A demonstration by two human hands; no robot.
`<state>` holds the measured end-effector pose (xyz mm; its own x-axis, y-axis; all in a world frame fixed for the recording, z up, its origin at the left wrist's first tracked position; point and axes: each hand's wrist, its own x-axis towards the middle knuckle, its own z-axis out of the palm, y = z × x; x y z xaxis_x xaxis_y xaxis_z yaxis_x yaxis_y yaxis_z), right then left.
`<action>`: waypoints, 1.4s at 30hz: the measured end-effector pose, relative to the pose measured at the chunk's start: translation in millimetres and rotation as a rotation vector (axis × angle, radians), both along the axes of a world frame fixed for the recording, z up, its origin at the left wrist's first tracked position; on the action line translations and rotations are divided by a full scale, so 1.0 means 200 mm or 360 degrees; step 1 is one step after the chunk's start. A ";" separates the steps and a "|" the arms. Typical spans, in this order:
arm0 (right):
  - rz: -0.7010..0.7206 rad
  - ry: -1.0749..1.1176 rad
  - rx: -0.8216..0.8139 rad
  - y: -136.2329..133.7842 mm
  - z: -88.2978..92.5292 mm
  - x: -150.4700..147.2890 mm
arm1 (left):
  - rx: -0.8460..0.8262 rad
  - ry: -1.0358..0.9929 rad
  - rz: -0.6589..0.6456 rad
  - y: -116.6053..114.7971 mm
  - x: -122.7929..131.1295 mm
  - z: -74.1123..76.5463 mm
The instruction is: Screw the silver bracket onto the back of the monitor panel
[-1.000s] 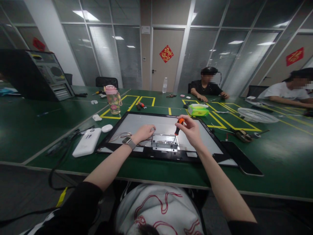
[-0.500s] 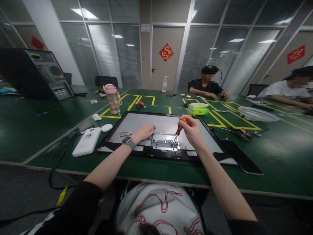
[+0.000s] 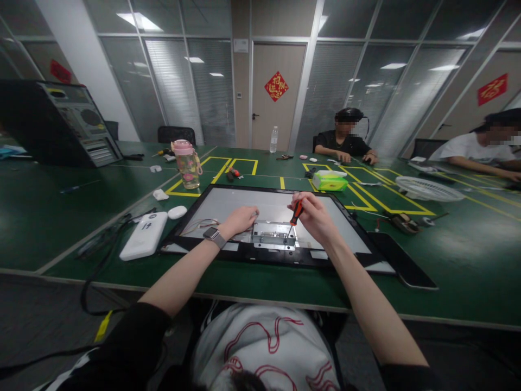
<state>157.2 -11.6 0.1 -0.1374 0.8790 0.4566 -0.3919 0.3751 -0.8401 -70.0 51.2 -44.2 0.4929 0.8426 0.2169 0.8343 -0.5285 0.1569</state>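
Note:
A flat monitor panel (image 3: 228,203) in a black frame lies face down on the green table. A silver metal bracket (image 3: 273,235) sits at its near middle. My right hand (image 3: 315,217) is closed round a small screwdriver (image 3: 295,212) with an orange and black handle, its tip down on the bracket's right side. My left hand (image 3: 240,219), a watch on its wrist, rests on the panel just left of the bracket, fingers curled and touching the panel by some thin wires (image 3: 201,224).
A white power bank (image 3: 144,235) and white mouse (image 3: 178,212) lie left of the panel, a pink bottle (image 3: 188,164) behind. A dark phone (image 3: 402,267) lies at right, a green tissue pack (image 3: 329,182) beyond. Two people sit across the table. A computer case (image 3: 61,125) stands far left.
My right hand has turned the screwdriver and shifted slightly left, handle now tilted lower. My left hand stays put on the panel.

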 end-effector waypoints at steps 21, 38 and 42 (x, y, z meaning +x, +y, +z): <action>0.0087 -0.0342 0.0144 -0.01 0.01 0.04 | 0.0007 0.0051 0.0015 -0.02 0.01 0.02; -0.0679 -0.0710 0.0598 0.00 -0.03 0.02 | 0.0011 0.0028 0.0005 0.00 -0.01 0.00; -0.0818 -0.0701 0.0582 0.01 -0.03 0.02 | 0.0021 0.0022 -0.0011 0.00 0.00 -0.01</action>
<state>160.8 -9.1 -6.1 0.0111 0.6853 0.7282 0.2488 0.7035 -0.6658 -70.9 51.9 -45.8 0.5016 0.8364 0.2209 0.8328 -0.5360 0.1383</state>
